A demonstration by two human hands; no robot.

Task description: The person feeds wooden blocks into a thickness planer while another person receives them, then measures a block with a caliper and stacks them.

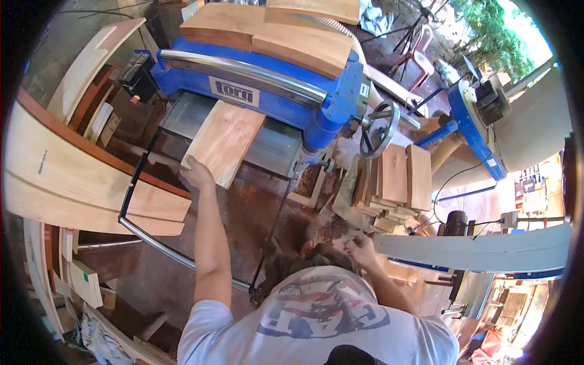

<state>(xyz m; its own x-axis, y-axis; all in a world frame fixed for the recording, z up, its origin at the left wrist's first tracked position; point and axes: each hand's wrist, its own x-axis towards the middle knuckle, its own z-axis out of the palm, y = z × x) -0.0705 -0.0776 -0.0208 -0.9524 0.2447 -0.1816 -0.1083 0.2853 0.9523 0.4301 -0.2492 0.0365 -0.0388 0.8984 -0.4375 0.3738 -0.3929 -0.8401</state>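
Note:
My left hand (199, 173) is closed on the near left corner of a pale wooden board (228, 137). The board lies flat on the metal bed (277, 149) of a blue thickness planer (298, 112) marked "torq". Its far end reaches the machine's opening under the front. Raised beside the head, my right hand (363, 250) has its fingers bent together; what they hold, if anything, cannot be made out. The white shirt (328, 316) and the bent head fill the lower middle of the view.
Planks (298, 45) lie on top of the planer. A handwheel (380, 129) is on its right side. Stacked boards (394, 173) stand to the right, near a blue dust collector (471, 115). Long panels (73, 164) lean at left; a tubular support frame (158, 246) crosses the floor.

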